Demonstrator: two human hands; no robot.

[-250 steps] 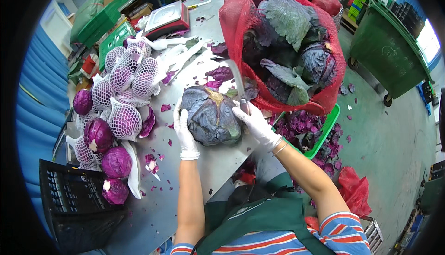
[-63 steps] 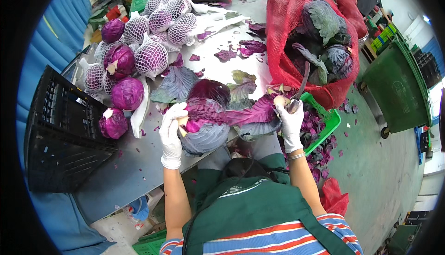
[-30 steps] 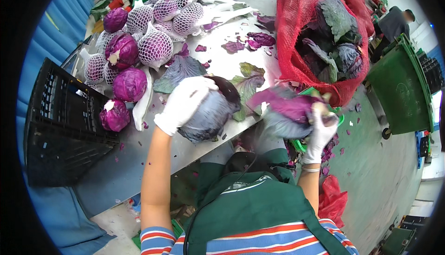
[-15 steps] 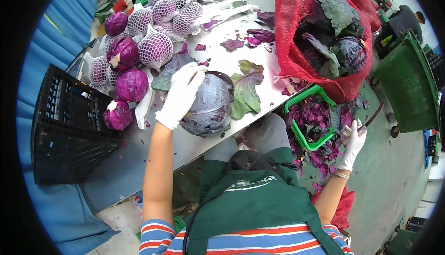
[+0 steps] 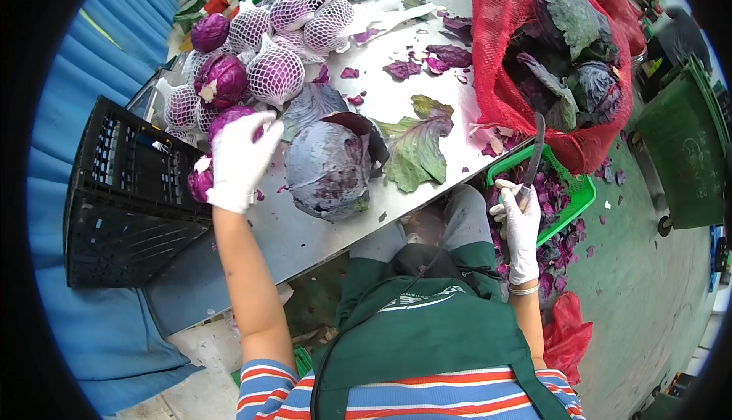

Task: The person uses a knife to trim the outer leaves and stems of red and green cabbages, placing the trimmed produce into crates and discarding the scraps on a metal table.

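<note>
Left hand (image 5: 244, 157): right side is blocked by the dark cabbage (image 5: 326, 168), left by a purple cabbage (image 5: 200, 180) and the black crate (image 5: 114, 233), far side by netted cabbages (image 5: 277, 73). On its near side, passage is left over a strip of table (image 5: 305, 237). Right hand (image 5: 520, 225): far side is taken up by the knife (image 5: 537, 153), then the red mesh bag (image 5: 496, 46); right side is obstructed by the green basket (image 5: 585, 193). Between hands, the gap right of the dark cabbage can be crossed above a loose leaf (image 5: 418, 153).

2 white-gloved hands (image 5: 238, 162) – green apron (image 5: 427, 344), striped sleeves (image 5: 264, 386)
</note>
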